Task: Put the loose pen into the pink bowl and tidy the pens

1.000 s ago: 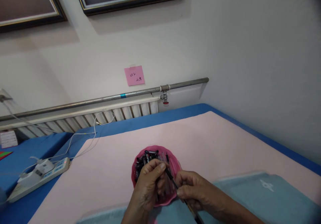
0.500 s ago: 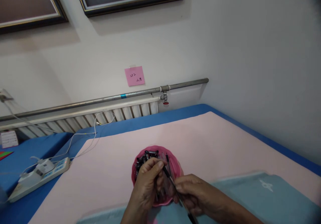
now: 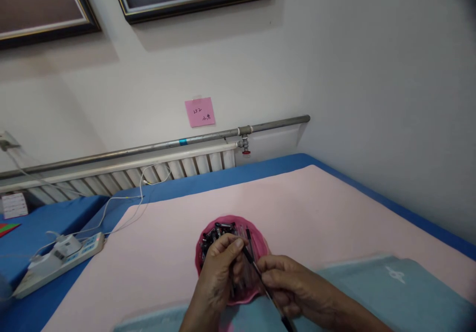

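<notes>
A round pink bowl (image 3: pixel 260 240) sits on the pink table cover and holds several small black pieces (image 3: pixel 213 232). My left hand (image 3: pixel 219 272) hovers over the bowl with its fingers pinched on the upper end of a thin black pen (image 3: pixel 256 272). My right hand (image 3: pixel 293 285) is just right of the bowl, fingers closed around the pen's lower part. The pen slants from the bowl's centre down toward the bottom edge of the view.
A white power strip (image 3: pixel 55 260) with plugs and cables lies at the left on the blue cloth (image 3: pixel 44 223). A light blue towel (image 3: pixel 390 285) covers the near right. A radiator (image 3: pixel 148 173), a pipe and a pink note (image 3: pixel 200 112) are on the back wall.
My right hand slid slightly left along the pen, then back a little. The left hand keeps its pinch over the bowl.
</notes>
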### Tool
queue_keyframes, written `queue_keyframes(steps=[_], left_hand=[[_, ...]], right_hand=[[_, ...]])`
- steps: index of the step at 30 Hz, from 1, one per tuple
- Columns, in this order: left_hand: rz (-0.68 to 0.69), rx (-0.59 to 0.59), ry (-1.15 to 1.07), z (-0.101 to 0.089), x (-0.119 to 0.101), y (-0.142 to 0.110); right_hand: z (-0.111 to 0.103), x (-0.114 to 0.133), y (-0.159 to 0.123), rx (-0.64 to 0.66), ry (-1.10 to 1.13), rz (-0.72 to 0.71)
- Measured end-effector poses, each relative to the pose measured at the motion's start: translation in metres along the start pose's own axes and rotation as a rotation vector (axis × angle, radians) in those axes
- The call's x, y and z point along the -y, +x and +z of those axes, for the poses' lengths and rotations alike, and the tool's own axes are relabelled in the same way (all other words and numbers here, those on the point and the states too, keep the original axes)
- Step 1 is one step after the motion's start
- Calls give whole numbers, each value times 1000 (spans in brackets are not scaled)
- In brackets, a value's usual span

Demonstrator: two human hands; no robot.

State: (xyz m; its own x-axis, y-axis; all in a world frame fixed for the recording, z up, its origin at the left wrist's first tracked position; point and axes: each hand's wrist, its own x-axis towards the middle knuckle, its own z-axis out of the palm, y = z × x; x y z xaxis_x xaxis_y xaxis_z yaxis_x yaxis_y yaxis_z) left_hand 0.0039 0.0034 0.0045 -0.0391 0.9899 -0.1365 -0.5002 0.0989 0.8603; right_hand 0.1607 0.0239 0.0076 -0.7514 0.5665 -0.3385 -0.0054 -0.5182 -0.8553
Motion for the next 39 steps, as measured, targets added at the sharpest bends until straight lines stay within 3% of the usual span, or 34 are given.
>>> queue_keyframes(steps=[13,18,23,31,36,39], left_hand=[[-15,-27,31,-1,0,2],[50,-150,21,-16,-11,6],[120,-302,214,-39,-21,10],[152,-390,208,-46,-32,7],[162,-494,547,-55,-36,6],[223,-504,685,-48,-31,5]], right_hand=[[2,-3,4,-27,-73,-31],[-5,-1,4,-128,-173,-60],[-10,5,0,-178,-260,-78],[-13,10,-2,-175,-330,-86],[-17,11,-2,-185,-325,-118],[-16,9,-1,-194,-322,-124]])
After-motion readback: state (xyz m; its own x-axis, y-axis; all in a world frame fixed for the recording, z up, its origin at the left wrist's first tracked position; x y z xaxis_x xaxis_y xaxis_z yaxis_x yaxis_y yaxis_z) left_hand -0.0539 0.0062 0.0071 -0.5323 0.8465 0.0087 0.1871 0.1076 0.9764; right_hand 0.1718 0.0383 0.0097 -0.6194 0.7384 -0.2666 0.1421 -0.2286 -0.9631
